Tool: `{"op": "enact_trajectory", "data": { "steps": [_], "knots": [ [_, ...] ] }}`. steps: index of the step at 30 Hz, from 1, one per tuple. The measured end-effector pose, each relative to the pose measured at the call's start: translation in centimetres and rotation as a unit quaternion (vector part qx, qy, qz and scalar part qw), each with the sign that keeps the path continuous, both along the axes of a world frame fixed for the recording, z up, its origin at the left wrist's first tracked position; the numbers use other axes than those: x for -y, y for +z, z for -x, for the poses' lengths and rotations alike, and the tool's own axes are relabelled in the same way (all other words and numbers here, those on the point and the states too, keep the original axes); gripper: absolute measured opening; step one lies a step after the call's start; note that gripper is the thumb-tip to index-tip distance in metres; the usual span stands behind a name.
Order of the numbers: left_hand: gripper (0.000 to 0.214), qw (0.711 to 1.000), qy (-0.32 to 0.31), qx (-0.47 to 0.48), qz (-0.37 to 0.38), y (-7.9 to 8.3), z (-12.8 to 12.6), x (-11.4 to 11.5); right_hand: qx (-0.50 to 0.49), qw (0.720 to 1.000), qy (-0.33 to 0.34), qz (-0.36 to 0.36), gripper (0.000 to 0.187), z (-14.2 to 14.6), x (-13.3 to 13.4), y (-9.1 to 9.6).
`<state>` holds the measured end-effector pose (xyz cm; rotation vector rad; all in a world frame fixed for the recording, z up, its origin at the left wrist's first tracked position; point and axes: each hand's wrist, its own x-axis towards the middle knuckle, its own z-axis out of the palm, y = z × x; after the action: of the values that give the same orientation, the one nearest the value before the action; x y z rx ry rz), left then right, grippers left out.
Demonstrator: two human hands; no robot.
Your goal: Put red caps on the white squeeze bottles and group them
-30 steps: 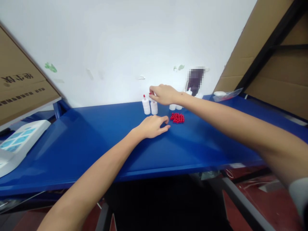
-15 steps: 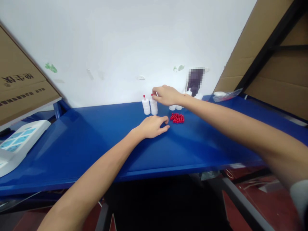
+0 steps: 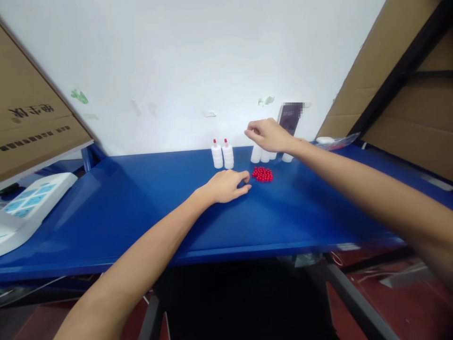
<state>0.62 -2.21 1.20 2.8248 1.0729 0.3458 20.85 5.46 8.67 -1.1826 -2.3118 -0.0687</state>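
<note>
The left hand (image 3: 226, 185) lies on the blue table (image 3: 123, 208), palm down, with its fingers loosely curled. Its thumb and forefinger stand a little apart with nothing seen between them, and their tips sit just beside a small heap of red beads (image 3: 262, 174). The right hand (image 3: 269, 134) hangs in the air above a cluster of white bottles without tips (image 3: 255, 155), which stands close to the wall behind the beads. Its thumb and forefinger are drawn together at the tips, pointing left; whether something tiny is pinched there cannot be told. To the left of this cluster, near but apart from both hands, two white bottles with red tips (image 3: 222, 154) stand upright side by side, touching or nearly so. A phone (image 3: 290, 118) leans against the white wall behind the right wrist. Farther right on the table lies a clear plastic bag (image 3: 334, 140). At the far left edge sits a white device with pale blue keys (image 3: 24, 208), and a cardboard box (image 3: 31, 123) leans above it
</note>
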Motion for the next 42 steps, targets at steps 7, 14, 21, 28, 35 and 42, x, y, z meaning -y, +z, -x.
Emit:
{"op": "enact_trajectory", "data": {
  "steps": [7,14,21,28,35,42],
  "knots": [
    [0.035,0.999,0.029,0.007,-0.041,-0.3,0.1,0.3,-0.144,0.983,-0.087,-0.071,0.026,-4.0,0.8,-0.8],
    [0.052,0.998,0.059,0.033,-0.018,-0.6,0.4,-0.1,-0.106,0.992,-0.067,0.004,0.029,-5.0,2.3,-3.0],
    [0.056,0.992,0.09,0.086,0.036,-0.6,0.6,-0.7,-0.195,0.974,-0.114,0.019,0.012,-5.9,2.5,-5.1],
    [0.05,0.981,0.105,0.147,0.074,-0.4,0.9,-1.3,-0.225,0.963,-0.111,0.096,0.026,-6.3,2.0,-6.5],
    [0.046,0.989,0.078,0.112,0.056,-0.6,0.9,-1.3,-0.228,0.955,-0.096,0.162,0.04,-6.2,1.8,-7.5],
    [0.043,0.998,0.035,0.048,0.034,-0.6,0.9,-1.2,-0.234,0.951,-0.08,0.186,0.051,-6.3,1.3,-7.9]
  ]
}}
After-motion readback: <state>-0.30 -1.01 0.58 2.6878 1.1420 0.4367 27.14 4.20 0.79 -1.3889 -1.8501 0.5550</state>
